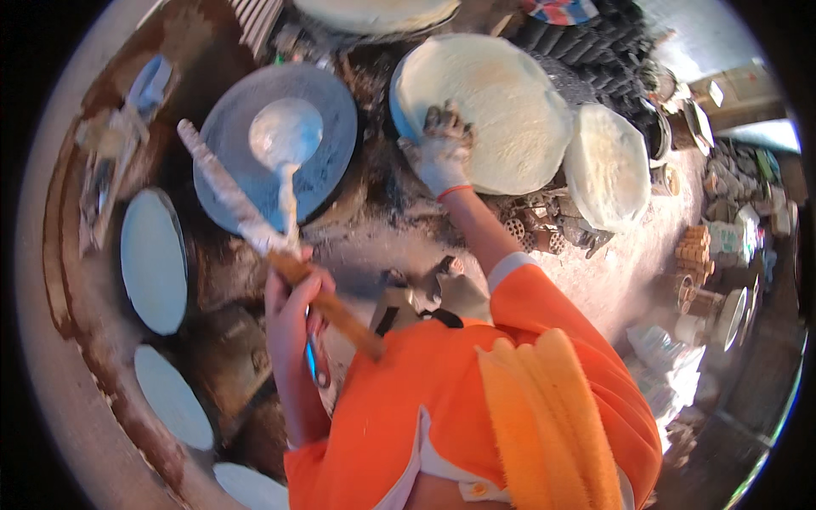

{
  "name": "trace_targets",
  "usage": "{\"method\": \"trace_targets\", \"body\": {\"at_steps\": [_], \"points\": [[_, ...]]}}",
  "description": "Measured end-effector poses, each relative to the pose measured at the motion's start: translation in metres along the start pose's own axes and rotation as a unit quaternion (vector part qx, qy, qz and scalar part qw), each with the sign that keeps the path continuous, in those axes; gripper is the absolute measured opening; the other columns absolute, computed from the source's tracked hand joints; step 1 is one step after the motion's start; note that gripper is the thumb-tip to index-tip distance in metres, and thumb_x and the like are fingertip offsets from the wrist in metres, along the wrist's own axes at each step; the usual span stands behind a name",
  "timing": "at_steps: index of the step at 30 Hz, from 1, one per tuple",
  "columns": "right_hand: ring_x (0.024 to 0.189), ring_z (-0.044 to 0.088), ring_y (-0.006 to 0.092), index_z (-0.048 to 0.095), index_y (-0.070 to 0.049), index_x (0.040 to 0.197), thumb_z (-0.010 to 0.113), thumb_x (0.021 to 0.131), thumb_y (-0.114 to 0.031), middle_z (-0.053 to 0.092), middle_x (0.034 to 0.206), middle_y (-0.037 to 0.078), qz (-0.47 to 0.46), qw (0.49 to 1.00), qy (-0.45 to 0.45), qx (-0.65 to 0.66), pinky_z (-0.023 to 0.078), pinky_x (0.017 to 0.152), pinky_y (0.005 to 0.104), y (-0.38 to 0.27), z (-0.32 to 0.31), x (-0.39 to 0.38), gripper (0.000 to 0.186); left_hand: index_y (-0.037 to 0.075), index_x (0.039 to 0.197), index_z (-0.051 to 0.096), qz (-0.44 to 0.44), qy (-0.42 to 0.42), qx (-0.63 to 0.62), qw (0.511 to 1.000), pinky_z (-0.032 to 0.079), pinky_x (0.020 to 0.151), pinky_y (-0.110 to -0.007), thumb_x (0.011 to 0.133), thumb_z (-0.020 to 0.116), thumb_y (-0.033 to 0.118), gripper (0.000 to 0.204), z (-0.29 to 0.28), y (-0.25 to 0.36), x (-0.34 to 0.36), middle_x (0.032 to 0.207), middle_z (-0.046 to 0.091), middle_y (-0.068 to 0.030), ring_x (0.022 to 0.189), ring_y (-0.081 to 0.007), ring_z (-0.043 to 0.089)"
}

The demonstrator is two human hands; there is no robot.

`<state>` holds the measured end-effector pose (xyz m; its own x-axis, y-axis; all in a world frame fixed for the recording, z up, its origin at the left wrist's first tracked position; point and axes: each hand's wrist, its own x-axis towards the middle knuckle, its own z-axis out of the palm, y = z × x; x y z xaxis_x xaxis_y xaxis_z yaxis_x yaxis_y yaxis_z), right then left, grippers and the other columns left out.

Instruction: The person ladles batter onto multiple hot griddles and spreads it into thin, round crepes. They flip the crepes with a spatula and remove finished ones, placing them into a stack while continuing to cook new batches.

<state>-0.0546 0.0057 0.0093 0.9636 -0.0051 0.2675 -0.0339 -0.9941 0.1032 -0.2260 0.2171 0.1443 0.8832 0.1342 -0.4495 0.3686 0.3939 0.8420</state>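
My left hand [293, 297] is closed round the wooden handle of a long batter-coated spreader [225, 183], which slants up over a dark round griddle [331, 161]. A pale round patch of batter [285, 132] lies on that griddle, with a whitish strip running from it toward my left hand. Against the left palm is a slim red and blue tool [317, 353], partly hidden. My right hand [442, 153], in a whitish glove with dark fingertips, rests with fingers apart on a large pale flatbread [501, 102] covering another griddle.
A second flatbread [606, 166] hangs beside the covered griddle. More pale round griddles [153, 259] line the left side, and another flatbread [382, 10] is at the far edge. Perforated coal briquettes [544, 238] stand below, with dark stacked pieces [586, 42] behind. Sacks [667, 361] lie on the right.
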Motion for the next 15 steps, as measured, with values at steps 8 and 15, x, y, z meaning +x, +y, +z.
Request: {"method": "trace_targets", "body": {"at_steps": [8, 15], "points": [[0.077, 0.058, 0.0320, 0.061, -0.006, 0.090, 0.050, 0.082, -0.028, 0.059, 0.089, 0.016, 0.035, 0.967, 0.045, 0.246, 0.047, 0.068, 0.0391, 0.027, -0.007, 0.032, 0.025, 0.002, 0.114, 0.043, 0.055, -0.043, 0.022, 0.997, 0.026, 0.035, -0.014, 0.078, 0.050, 0.003, 0.037, 0.022, 0.046, -0.006, 0.071, 0.053, -0.0088, 0.037, -0.0025, 0.031], [0.071, 0.058, 0.0150, 0.061, -0.003, 0.093, 0.058, 0.083, -0.024, 0.061, 0.081, 0.006, 0.169, 0.822, 0.037, 0.542, 0.047, 0.062, 0.0271, 0.285, -0.037, 0.077, 0.024, 0.004, 0.115, 0.042, 0.002, -0.116, -0.014, 0.993, 0.027, 0.035, -0.016, 0.082, 0.049, 0.007, 0.034, 0.043, -0.003, 0.048, 0.075, 0.055, -0.0062, 0.037, -0.0024, 0.032]]}}
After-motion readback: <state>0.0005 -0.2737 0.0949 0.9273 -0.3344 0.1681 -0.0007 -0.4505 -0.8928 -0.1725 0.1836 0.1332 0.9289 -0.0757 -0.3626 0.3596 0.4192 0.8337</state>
